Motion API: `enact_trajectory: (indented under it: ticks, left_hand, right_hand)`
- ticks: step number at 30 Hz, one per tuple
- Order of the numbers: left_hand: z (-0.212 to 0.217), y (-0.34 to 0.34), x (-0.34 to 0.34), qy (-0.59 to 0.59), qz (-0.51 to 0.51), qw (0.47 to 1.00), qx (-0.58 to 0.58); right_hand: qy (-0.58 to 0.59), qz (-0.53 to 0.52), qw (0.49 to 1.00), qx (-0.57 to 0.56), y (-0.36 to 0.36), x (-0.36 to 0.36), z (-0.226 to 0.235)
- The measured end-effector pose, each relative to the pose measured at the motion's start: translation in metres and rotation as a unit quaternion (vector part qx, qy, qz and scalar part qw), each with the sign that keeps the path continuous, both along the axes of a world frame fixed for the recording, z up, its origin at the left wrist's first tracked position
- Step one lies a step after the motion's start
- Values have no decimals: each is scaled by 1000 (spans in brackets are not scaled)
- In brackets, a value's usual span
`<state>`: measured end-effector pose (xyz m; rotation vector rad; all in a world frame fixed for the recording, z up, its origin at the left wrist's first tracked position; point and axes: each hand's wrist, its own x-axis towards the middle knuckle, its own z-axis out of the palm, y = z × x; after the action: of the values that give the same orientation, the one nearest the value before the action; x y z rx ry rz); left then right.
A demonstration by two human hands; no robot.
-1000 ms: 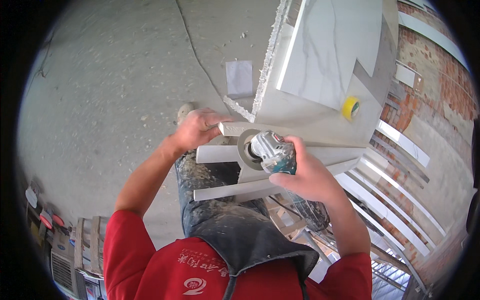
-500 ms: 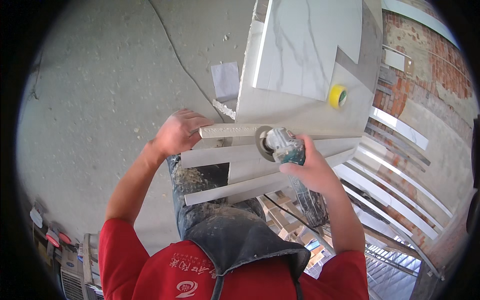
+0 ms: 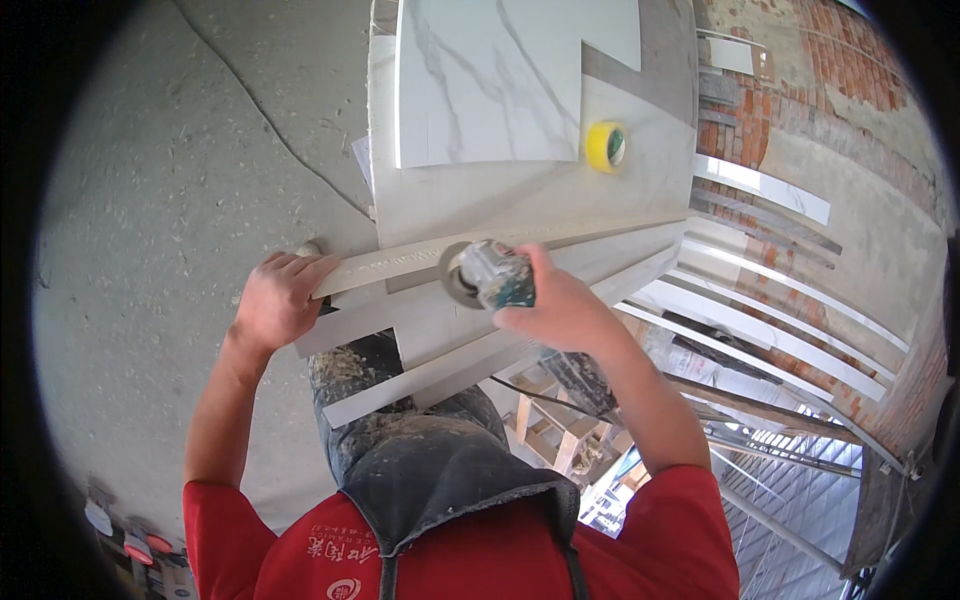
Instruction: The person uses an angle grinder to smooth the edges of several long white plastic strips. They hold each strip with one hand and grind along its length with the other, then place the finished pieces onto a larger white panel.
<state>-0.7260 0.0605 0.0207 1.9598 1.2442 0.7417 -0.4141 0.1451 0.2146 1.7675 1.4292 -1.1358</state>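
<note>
My left hand (image 3: 280,305) is closed round the near left end of a long, narrow pale tile strip (image 3: 400,262). In my right hand (image 3: 565,315) is a small angle grinder (image 3: 503,275), dusty, with a dark green body. Its round disc (image 3: 456,283) is at the strip's near edge; whether it touches cannot be made out. Below that strip a second pale strip (image 3: 365,318) and a third strip (image 3: 400,388) fan out, their left ends over my dusty dark trousers and apron.
Beyond the strips lies a pale board (image 3: 470,200), bearing a white, grey-veined tile (image 3: 490,90) with a notched corner and a yellow tape roll (image 3: 604,148). A cable (image 3: 270,120) crosses the concrete floor at left. More strips (image 3: 790,320) lean toward the brick wall at right.
The whole view has shifted, so the board, tile and tape sit further left and higher. The held strip now slants more, and the grinder's disc is slightly further from its left end.
</note>
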Motion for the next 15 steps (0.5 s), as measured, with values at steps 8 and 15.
enact_trajectory:
  ticks: [8, 15]
  left_hand:
    - [4, -8, 2, 19, 14, 1000, 7]
    - [13, -7, 1, 67, 20, 998, -12]
  right_hand:
    - [-71, -51, 993, 81, 1, 85, -16]
    - [9, -67, 987, 149, -6, 108, -14]
